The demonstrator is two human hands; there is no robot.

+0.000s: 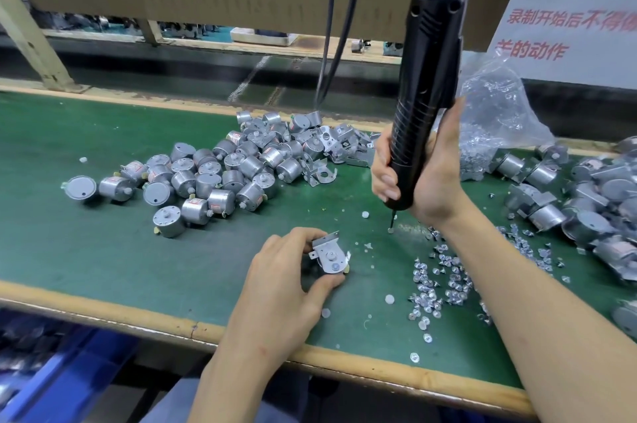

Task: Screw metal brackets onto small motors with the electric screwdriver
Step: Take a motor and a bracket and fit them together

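Down at the near edge of the green mat [103,233], the left hand [286,284] pinches one small motor [339,270] with one metal bracket [329,252] laid over its face. The thumb presses the near rim and the curled index finger hooks over the far side, so the part sits between the fingertips, clear of the palm. The motor's round face and short shaft point up toward the camera. The bracket's long axis runs from the far left to the near right, its bent flange on the far side, and one small round head shows low on its plate. To the right, the right hand [424,174] wraps its fingers firmly around the lower barrel of the single electric screwdriver [427,77]. The tool stands nearly upright, its top leaning slightly right, hung from a hook and cable above. Its bit [392,219] points straight down, the tip at one screw on the mat, well apart from the held motor. Loose screws [434,284] are scattered under and beside the right forearm, too many to count. A heap of bare motors [213,174] lies left of centre, several dozen and overlapping, with a few loose brackets [320,174] at its right edge. A second heap of motors [586,208] sits at the far right, and one clear plastic bag [496,112] lies behind the right hand.
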